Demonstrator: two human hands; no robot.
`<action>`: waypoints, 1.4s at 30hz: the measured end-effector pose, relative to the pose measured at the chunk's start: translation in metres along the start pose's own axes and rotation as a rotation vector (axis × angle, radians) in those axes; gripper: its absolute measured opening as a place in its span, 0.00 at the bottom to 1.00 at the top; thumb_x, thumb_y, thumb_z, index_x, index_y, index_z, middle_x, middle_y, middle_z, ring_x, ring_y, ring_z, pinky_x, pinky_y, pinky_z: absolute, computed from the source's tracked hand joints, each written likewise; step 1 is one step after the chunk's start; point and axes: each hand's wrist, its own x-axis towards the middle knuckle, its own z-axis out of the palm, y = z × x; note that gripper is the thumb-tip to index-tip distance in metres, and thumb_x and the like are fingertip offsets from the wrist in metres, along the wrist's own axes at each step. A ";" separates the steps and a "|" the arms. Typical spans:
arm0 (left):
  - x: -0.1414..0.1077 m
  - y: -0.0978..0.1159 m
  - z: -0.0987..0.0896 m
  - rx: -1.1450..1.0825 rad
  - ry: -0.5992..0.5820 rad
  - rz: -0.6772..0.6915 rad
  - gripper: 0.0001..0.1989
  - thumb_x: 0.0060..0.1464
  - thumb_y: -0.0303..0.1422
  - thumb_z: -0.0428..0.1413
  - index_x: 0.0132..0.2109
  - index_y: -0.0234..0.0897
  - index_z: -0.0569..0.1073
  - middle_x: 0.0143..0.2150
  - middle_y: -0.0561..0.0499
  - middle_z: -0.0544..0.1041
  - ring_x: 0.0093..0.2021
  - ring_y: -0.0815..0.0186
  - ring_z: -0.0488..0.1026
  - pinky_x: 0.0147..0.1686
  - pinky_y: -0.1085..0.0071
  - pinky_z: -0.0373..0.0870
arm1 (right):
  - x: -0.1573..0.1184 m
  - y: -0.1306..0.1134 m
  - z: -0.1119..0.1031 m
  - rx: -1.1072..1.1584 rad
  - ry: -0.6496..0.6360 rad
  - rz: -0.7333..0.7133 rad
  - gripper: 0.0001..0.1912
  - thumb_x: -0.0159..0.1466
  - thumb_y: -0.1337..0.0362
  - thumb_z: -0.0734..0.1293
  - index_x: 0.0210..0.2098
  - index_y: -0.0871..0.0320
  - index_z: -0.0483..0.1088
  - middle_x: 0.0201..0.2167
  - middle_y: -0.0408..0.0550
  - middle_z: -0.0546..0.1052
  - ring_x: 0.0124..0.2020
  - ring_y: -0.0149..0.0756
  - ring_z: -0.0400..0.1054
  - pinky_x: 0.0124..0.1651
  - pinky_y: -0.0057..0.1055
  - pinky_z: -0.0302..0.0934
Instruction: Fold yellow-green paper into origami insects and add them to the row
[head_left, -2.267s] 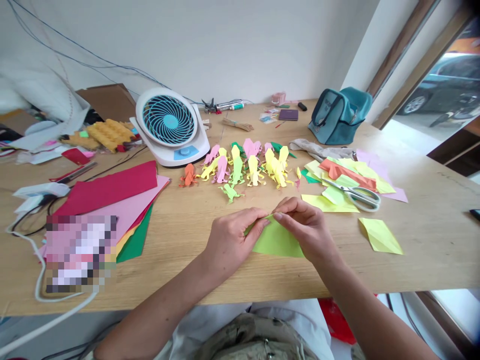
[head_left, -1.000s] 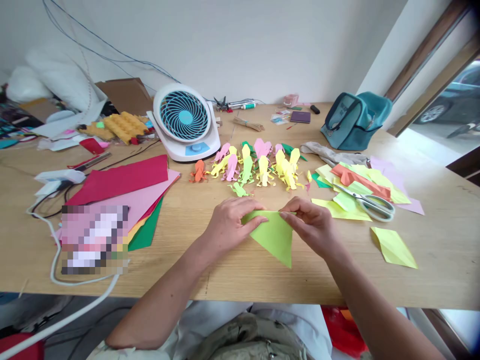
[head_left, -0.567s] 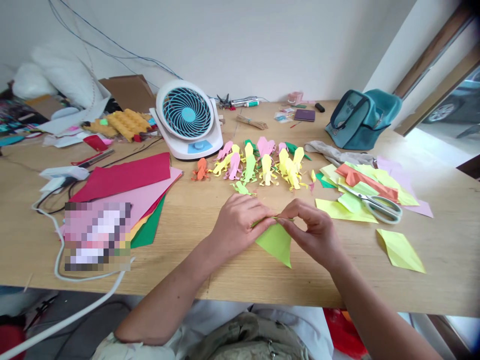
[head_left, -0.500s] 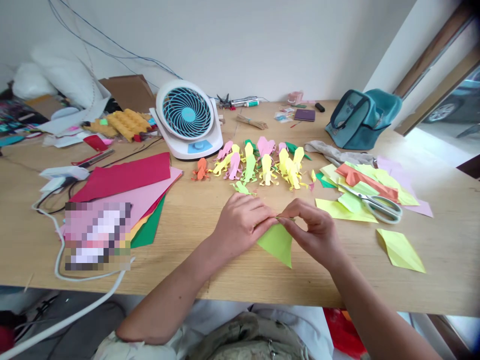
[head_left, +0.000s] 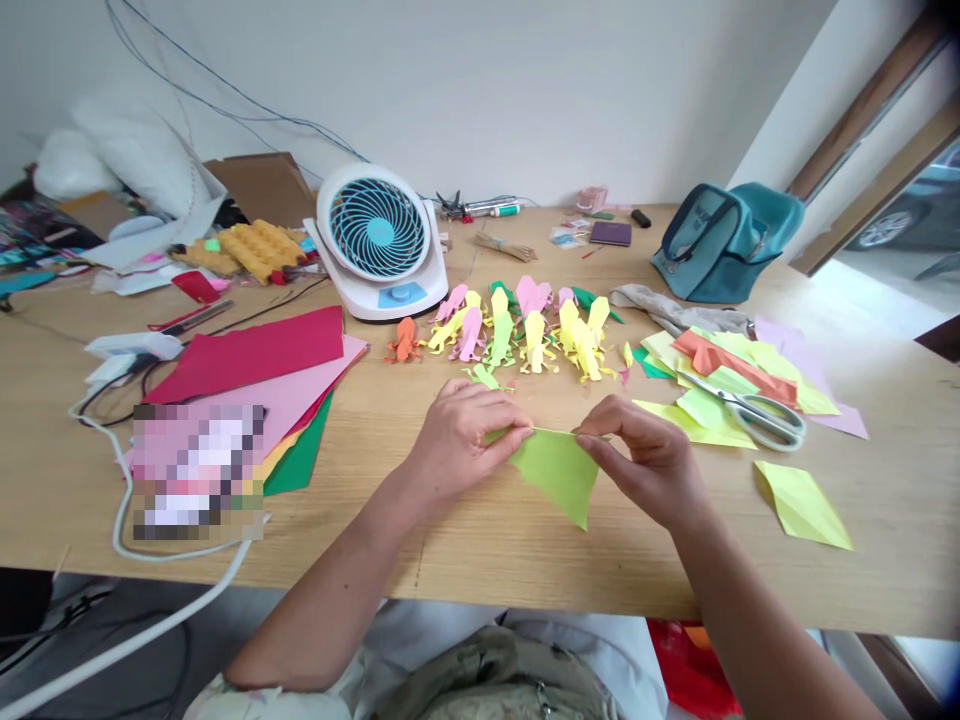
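Note:
Between my two hands is a folded piece of light green paper (head_left: 561,474), its top edge running straight from one hand to the other and a corner pointing down toward me. My left hand (head_left: 469,436) pinches the left end of that edge between thumb and fingers. The right end is pinched by my right hand (head_left: 637,450). Just beyond my hands stand several folded paper figures with cut legs, among them a light green one (head_left: 500,340), an orange one (head_left: 405,340) and a pink one (head_left: 469,334).
Scissors (head_left: 769,420) lie on paper scraps at the right, near a loose yellow-green sheet (head_left: 806,505). Coloured sheets (head_left: 255,355) and a white cable (head_left: 124,500) are at the left. A fan (head_left: 379,235) and a teal bag (head_left: 724,240) stand behind.
My hands have moved apart along the paper's top edge, the left hand leftward and the right hand rightward. More of the green paper shows between them.

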 end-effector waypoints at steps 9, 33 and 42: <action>0.000 0.009 -0.004 -0.028 0.016 0.009 0.08 0.61 0.35 0.55 0.35 0.40 0.77 0.33 0.52 0.80 0.38 0.65 0.74 0.47 0.64 0.60 | 0.014 -0.034 0.004 -0.372 -0.150 -0.087 0.06 0.65 0.68 0.65 0.34 0.54 0.74 0.30 0.47 0.74 0.32 0.37 0.68 0.34 0.34 0.60; -0.005 -0.009 -0.003 -1.014 0.135 -0.598 0.16 0.39 0.36 0.70 0.35 0.36 0.76 0.33 0.52 0.75 0.28 0.72 0.69 0.28 0.76 0.66 | 0.008 -0.020 0.030 -0.141 0.078 -0.017 0.05 0.66 0.68 0.65 0.32 0.54 0.70 0.29 0.45 0.72 0.31 0.35 0.66 0.32 0.32 0.59; -0.005 -0.006 0.002 -1.230 0.217 -0.584 0.27 0.37 0.37 0.72 0.47 0.42 0.76 0.36 0.54 0.78 0.33 0.69 0.73 0.34 0.73 0.68 | 0.009 -0.024 0.035 -0.059 0.109 0.065 0.07 0.65 0.67 0.66 0.29 0.55 0.70 0.26 0.42 0.71 0.28 0.32 0.62 0.32 0.31 0.57</action>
